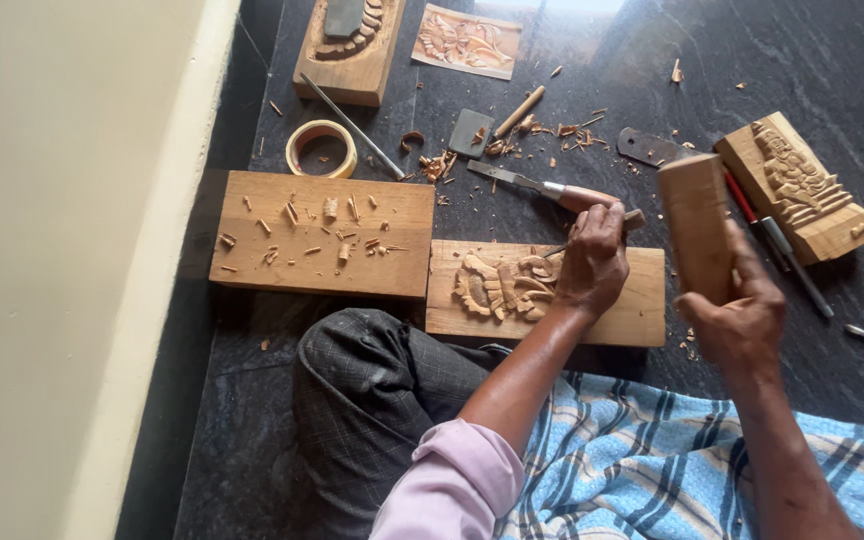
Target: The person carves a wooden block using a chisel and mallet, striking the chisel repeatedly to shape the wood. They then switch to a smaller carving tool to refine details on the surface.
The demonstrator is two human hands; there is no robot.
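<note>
On the dark stone floor in front of your knees lies the carved wooden panel, long side running left to right, with the leaf relief in its left half. Your left hand rests on the panel, just right of the relief, and its fingers are closed around a chisel. The chisel's long axis runs slanted: the handle end shows up and to the right of the knuckles, and the thin blade points down-left to the carving, where its tip seems to touch the wood; the exact contact is too small to tell.

Your right hand is wrapped firmly around the lower part of a wooden mallet, which stands almost upright. The mallet is to the right of the chisel handle, near but apart, so the handle end lies left of the mallet face.

The left hand is the nearer one to the relief. A plain board with chips lies just left of the panel, and another chisel lies behind it.
</note>
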